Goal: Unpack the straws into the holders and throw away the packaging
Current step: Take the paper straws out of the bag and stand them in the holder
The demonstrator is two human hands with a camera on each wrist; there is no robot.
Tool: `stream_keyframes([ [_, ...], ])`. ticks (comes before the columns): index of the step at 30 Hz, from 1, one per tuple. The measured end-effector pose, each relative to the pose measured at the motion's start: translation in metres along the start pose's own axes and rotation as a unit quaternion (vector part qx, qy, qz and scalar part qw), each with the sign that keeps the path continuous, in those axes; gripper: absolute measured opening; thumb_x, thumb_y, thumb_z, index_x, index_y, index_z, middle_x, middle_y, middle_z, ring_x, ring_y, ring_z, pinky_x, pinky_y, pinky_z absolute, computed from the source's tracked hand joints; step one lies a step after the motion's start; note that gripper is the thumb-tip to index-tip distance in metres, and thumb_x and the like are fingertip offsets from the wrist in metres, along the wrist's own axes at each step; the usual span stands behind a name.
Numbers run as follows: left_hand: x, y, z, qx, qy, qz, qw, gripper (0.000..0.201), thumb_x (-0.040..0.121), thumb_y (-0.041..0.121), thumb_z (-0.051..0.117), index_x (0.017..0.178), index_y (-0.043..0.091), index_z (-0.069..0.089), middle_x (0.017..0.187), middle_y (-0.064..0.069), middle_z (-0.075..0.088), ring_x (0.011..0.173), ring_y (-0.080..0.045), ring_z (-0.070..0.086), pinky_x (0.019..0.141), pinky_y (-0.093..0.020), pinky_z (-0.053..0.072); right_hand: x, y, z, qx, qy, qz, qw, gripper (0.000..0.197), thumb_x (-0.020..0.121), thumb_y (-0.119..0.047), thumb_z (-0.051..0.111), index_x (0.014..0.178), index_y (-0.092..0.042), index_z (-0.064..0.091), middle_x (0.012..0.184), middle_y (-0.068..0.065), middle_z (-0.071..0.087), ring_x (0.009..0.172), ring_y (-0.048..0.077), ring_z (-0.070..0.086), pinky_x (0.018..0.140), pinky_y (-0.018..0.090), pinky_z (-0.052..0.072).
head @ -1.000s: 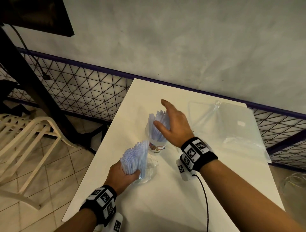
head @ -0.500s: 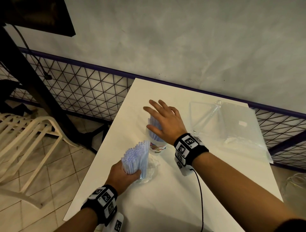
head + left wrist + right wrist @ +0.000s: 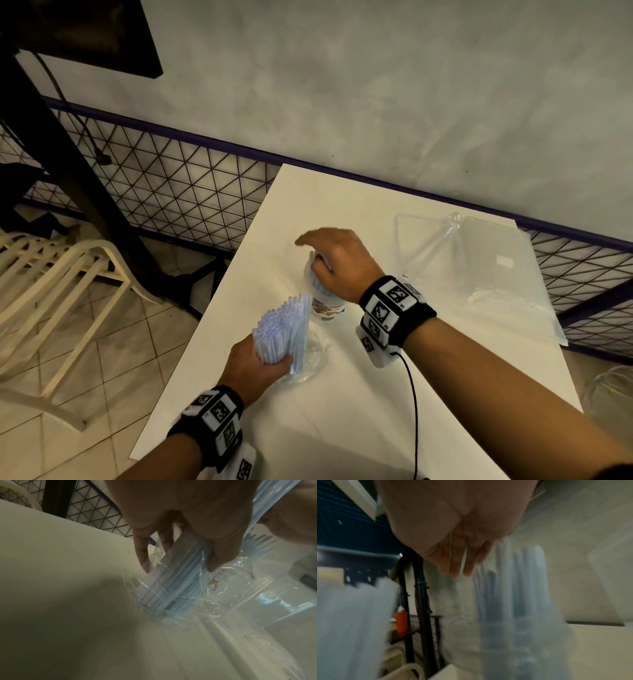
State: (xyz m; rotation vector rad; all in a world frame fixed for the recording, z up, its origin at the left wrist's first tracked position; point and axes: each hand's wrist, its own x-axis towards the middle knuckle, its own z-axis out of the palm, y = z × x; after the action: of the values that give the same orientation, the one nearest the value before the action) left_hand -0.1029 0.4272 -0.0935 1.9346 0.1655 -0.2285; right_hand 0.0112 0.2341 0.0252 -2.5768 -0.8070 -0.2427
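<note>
Starting at your left, your left hand [image 3: 255, 368] is gripping a thick bundle of pale blue plastic straws [image 3: 282, 330], fingers curled round its lower part, and the tubes are standing almost upright with their open round ends fanning at the top. The bundle's foot is sitting in crinkled clear wrapping [image 3: 171, 601] that is pooling on the smooth white table [image 3: 342, 428]. Just beyond it, a clear plastic cup holder [image 3: 325, 303] is standing on the table with more blue straws inside; it is carrying a printed red and blue label, too small to read. Your right hand [image 3: 337, 262] is resting over those straw tops, fingers straight and relaxed, grasping nothing. Further right, a large clear plastic bag [image 3: 486, 260] is lying flat and glossy on the tabletop, well apart from the cup, showing a small white sticker.
</note>
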Motion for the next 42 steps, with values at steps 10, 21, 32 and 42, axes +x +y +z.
stream_keyframes([
  [10, 0.000, -0.002, 0.001, -0.005, -0.004, 0.017, 1.000, 0.046, 0.063, 0.018, 0.085, 0.089, 0.041, 0.055, 0.088, 0.012, 0.068, 0.079, 0.005, 0.066, 0.066, -0.007, 0.048, -0.032, -0.032, -0.004, 0.037, -0.263, -0.015, 0.964, 0.034, 0.087, -0.023, 0.069, 0.120, -0.013, 0.064, 0.111, 0.006, 0.069, 0.099, 0.023, 0.062, 0.083, 0.034, 0.048],
  [21, 0.002, -0.009, 0.001, 0.000, -0.005, 0.021, 1.000, 0.038, 0.060, 0.022, 0.083, 0.089, 0.037, 0.062, 0.080, 0.022, 0.071, 0.078, 0.008, 0.066, 0.062, -0.003, 0.048, -0.087, -0.042, 0.031, 0.343, 0.006, 0.234, 0.910, 0.043, 0.075, -0.014, 0.083, 0.109, -0.024, 0.058, 0.092, -0.006, 0.073, 0.077, 0.005, 0.066, 0.073, 0.013, 0.049],
  [32, 0.001, -0.006, 0.000, 0.001, -0.003, 0.025, 1.000, 0.040, 0.066, 0.008, 0.084, 0.084, 0.035, 0.061, 0.072, 0.014, 0.071, 0.071, 0.007, 0.066, 0.058, -0.008, 0.048, -0.108, -0.037, 0.040, 0.420, 0.084, 0.262, 0.865, 0.069, 0.073, 0.002, 0.077, 0.129, -0.027, 0.048, 0.123, -0.008, 0.064, 0.118, 0.011, 0.061, 0.098, 0.028, 0.052],
  [42, 0.001, -0.006, 0.002, 0.009, -0.020, 0.016, 1.000, 0.036, 0.063, 0.018, 0.084, 0.093, 0.025, 0.066, 0.080, 0.009, 0.070, 0.074, 0.007, 0.066, 0.061, -0.009, 0.049, -0.118, -0.040, 0.058, 0.425, 0.041, 0.287, 0.858, 0.063, 0.076, -0.003, 0.079, 0.130, -0.028, 0.058, 0.120, -0.011, 0.069, 0.111, 0.005, 0.064, 0.096, 0.025, 0.052],
])
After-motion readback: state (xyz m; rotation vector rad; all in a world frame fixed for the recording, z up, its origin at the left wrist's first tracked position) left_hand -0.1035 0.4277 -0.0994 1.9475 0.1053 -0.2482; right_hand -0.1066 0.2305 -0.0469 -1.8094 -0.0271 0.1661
